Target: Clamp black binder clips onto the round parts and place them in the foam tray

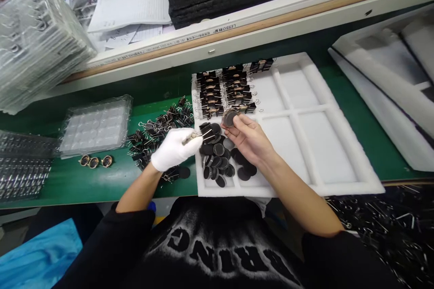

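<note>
My left hand (178,146), in a white glove, is closed on a black binder clip (207,132) by its wire handles, its jaw side turned right. Bare, my right hand (247,137) pinches a round disc (230,118) with a dark grey face between thumb and fingers. The clip and the disc are a short way apart. Under both hands, a heap of dark round discs (219,161) lies in the near left compartment of a white foam tray (349,188). Beyond them stand two rows of binder clips (209,95) clamped on round pieces. Loose binder clips (145,137) are piled left of the tray.
Clear plastic blister trays (95,126) lie on the green table (118,176), with three gold-rimmed round pieces (94,162) before them. More clear trays (37,36) are stacked at far left. A white rail (210,49) runs behind. Many black clips (389,230) fill the lower right.
</note>
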`<action>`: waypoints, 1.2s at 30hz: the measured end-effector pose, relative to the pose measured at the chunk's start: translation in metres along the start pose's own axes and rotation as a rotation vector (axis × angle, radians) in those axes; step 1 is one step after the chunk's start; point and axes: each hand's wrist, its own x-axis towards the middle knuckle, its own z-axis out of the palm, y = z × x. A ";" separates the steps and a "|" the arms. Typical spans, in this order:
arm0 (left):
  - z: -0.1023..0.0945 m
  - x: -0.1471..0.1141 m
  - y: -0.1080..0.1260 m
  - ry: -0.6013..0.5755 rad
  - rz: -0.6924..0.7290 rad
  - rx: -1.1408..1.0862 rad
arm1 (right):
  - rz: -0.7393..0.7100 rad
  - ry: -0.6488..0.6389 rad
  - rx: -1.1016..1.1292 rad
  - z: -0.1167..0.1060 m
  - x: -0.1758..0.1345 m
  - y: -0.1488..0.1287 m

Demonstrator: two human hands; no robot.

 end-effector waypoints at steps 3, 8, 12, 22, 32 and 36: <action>0.020 -0.004 0.009 0.128 0.017 -0.025 | 0.052 0.077 0.160 0.009 -0.003 0.008; 0.049 -0.006 0.015 0.228 -0.017 0.005 | 0.041 0.092 0.179 0.016 -0.011 0.016; 0.062 -0.006 0.014 0.275 -0.050 0.034 | 0.015 0.128 0.215 0.019 -0.012 0.022; 0.017 -0.005 0.009 -0.007 -0.066 0.344 | 0.045 0.138 0.351 0.011 -0.004 0.007; -0.031 0.000 -0.056 -0.006 -0.166 0.788 | 0.083 0.117 0.177 0.006 0.001 -0.001; -0.024 -0.009 -0.039 0.146 -0.071 0.640 | 0.092 -0.137 -0.140 0.005 -0.008 0.005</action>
